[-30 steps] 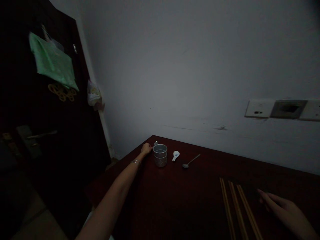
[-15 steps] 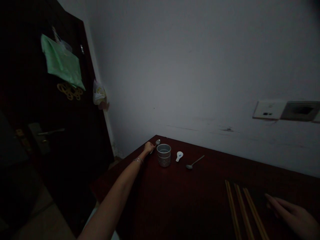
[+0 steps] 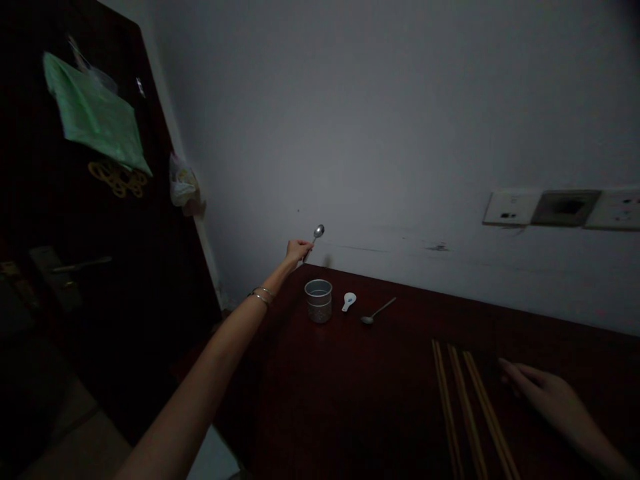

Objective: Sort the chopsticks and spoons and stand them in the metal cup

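Note:
My left hand (image 3: 299, 250) is closed on the handle of a metal spoon (image 3: 319, 231), holding it up above the far corner of the table with the bowl upward. Just below and to the right stands a silver metal cup (image 3: 319, 303) with an open top. Beside the cup lie a short white ceramic spoon (image 3: 349, 301) with a blue mark and a long-handled metal spoon (image 3: 367, 320). At the right, my right hand (image 3: 545, 393) rests on the table with loosely bent fingers and nothing visible in it. Several wooden chopsticks (image 3: 465, 400) lie in pairs to its left.
The dark red table (image 3: 345, 400) meets a grey wall (image 3: 350, 133) at the back. Wall sockets (image 3: 513, 208) are at the right. On the left is a dark door (image 3: 30, 200) with a green cloth bag (image 3: 97, 113) hanging on it; a plastic bag (image 3: 183, 185) hangs beside it.
My left hand has lifted the metal spoon off the table, up beyond the cup. The view has shifted slightly to the right; my right hand stays beside the chopsticks.

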A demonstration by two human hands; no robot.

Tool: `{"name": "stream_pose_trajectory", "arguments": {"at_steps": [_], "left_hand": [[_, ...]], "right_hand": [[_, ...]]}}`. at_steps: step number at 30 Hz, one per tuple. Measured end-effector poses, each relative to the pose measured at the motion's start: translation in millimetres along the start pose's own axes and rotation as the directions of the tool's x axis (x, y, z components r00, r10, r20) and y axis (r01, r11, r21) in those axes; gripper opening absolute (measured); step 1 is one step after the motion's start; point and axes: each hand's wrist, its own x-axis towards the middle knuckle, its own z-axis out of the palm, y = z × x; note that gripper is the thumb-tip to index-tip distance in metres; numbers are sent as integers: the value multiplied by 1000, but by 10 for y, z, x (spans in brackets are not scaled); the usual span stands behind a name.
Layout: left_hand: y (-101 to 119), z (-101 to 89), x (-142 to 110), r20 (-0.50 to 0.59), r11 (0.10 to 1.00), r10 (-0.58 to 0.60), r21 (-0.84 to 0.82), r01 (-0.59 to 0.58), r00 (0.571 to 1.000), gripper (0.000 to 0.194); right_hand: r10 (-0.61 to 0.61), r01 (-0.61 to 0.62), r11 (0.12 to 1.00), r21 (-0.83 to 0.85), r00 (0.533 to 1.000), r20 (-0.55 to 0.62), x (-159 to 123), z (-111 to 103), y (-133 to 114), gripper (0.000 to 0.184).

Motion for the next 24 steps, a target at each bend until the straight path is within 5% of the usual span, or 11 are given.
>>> {"name": "stream_pose_trajectory", "arguments": {"at_steps": [5, 12, 18, 24], "left_hand": [[513, 281, -73, 34, 999, 36, 25, -37, 999, 10], [1041, 868, -689, 355, 991, 112, -104, -80, 928, 9], [1130, 1410, -1257, 553, 968, 173, -248, -37, 815, 9], [1024, 1910, -1588, 604, 942, 167, -331, 55, 779, 12]], "right_hand": [[-54, 52, 998, -31, 997, -50, -74, -10, -91, 51], [-117, 117, 993, -6, 989, -92, -158, -37, -203, 54], [-81, 87, 983, 164, 996, -44, -171, -40, -297, 51], [-106, 86, 890, 447, 994, 20, -277, -158, -680, 40]]}}
